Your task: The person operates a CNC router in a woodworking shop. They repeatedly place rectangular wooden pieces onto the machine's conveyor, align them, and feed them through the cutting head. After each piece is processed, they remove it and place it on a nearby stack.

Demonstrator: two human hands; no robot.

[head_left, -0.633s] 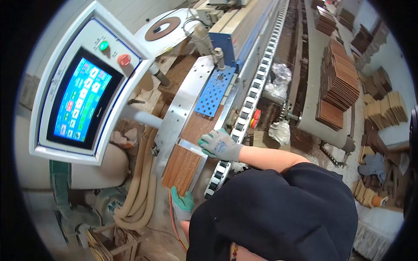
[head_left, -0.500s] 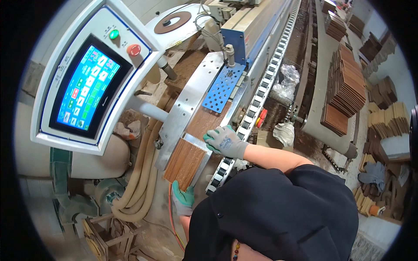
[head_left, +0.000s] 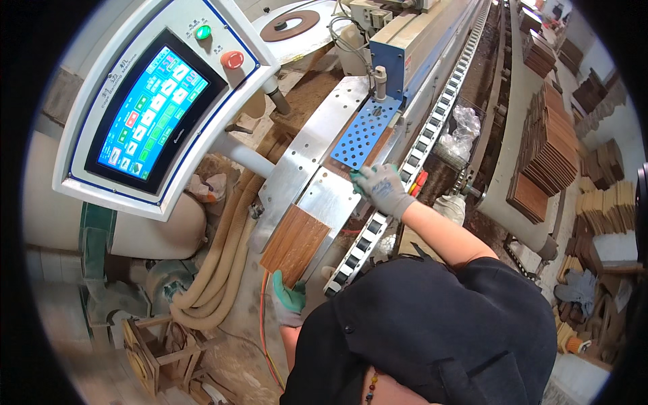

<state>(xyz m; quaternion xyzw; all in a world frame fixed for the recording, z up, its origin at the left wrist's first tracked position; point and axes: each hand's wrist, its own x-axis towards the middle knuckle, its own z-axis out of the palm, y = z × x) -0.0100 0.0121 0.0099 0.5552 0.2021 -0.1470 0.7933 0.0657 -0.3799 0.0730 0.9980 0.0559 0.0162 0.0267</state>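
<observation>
"What's changing?"

"The far board (head_left: pixel 382 148) is sliding deeper under the blue plate (head_left: pixel 366 133) than a moment ago. More bare metal table (head_left: pixel 329 196) is showing behind it."

"Right hand?"

"My right hand (head_left: pixel 383 189) is following it up, fingers bending at its near end, beside the plate. The thumb is hiding, so I cannot tell whether I'm gripping or only pushing."

"Left?"

"My left hand (head_left: pixel 290 300) is touching the lower end of the near board (head_left: pixel 295 246), which is lying on the table. Underside is hiding; cannot tell if my fingers are closing on it."

"Meaning?"

"By my reading, the far board is feeding alone."
</observation>
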